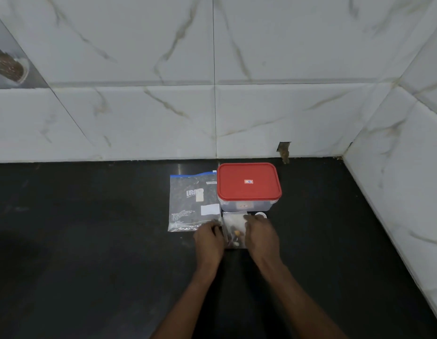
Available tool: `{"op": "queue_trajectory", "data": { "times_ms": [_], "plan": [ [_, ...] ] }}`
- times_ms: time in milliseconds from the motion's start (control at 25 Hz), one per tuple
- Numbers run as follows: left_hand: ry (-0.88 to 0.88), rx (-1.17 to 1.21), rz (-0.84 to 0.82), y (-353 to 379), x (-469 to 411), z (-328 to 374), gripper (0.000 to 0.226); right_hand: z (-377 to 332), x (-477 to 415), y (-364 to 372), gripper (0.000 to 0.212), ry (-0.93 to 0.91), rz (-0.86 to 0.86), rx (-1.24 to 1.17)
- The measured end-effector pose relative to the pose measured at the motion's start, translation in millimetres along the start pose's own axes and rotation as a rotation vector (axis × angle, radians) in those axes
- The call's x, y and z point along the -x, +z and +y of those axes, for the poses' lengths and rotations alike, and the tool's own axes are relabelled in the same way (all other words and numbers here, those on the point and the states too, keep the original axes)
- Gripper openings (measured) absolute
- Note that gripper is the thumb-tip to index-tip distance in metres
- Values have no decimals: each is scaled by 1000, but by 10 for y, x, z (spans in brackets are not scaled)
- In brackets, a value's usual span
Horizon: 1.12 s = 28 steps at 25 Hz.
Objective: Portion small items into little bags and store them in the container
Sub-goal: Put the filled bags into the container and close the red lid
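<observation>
Head view: dark bench [90, 241] runs wide to the left and toward the camera, with lots of bare surface there. Back edge meets a marble-tile wall [139, 118]; a side wall [396, 167] closes the right, so the corner is back right. Small hole [284, 149] in the back wall low down, just behind the box.

Box [244, 204] sits near the back wall, not touching it, red lid [248, 182] on. Open bench between the box and the side wall. Big zip bag [190, 204] lies flat just left of the box, its right edge at or against the box side. Small white round thing [260, 214] is in front of the box, partly hidden by the right fingers; can't tell what it is.

Small bag [233, 223] lies flat on the bench just in front of the box, between both hands, with a few small items [235, 233] inside at its near end. Left hand [209, 237] is at the bag's left edge, fingers curled, gripping that edge; its knuckles overlap the big bag's near right corner. Right hand [261, 234] covers the bag's right edge, fingers bent onto the bag's far right corner; can't tell whether it pinches or just presses. Both forearms come in from the bottom edge, angled inward, well apart from the walls.
</observation>
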<state>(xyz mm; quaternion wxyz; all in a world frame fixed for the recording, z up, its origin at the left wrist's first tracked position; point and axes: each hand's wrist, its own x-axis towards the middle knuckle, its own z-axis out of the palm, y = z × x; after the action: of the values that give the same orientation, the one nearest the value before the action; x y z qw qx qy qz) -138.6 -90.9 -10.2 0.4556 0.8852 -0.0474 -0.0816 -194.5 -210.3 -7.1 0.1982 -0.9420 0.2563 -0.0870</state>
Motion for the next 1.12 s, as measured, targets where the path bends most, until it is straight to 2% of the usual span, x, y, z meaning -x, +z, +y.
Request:
{"op": "queue_trajectory", "data": {
  "times_ms": [80,160,280,400,520,720,920,960,1040,1120],
  "plan": [
    [-6,52,105,-138,-240,193,25,44,-198,-317,19,140,250,-95],
    [11,92,88,-224,-559,371,26,173,-513,-529,22,281,382,-143],
    [-9,64,26,-203,-906,626,40,334,-951,-602,29,375,273,-195],
    [-64,18,-63,-94,-1007,683,35,345,-1048,-604,28,418,144,-251],
    [-85,-14,-84,-52,-1074,646,13,366,-1057,-625,20,467,144,-347],
    [-147,21,-68,-51,-1105,677,15,404,-1129,-672,19,552,143,-480],
    [-175,92,-51,-132,-1060,774,11,369,-1111,-778,15,540,178,-511],
    [-165,150,-35,-175,-1032,797,16,349,-1080,-822,12,514,206,-535],
    [-187,355,-3,-321,-944,808,44,275,-955,-899,11,424,233,-619],
    [-264,601,12,-560,-795,775,56,174,-750,-942,15,304,224,-697]
  ]
}}
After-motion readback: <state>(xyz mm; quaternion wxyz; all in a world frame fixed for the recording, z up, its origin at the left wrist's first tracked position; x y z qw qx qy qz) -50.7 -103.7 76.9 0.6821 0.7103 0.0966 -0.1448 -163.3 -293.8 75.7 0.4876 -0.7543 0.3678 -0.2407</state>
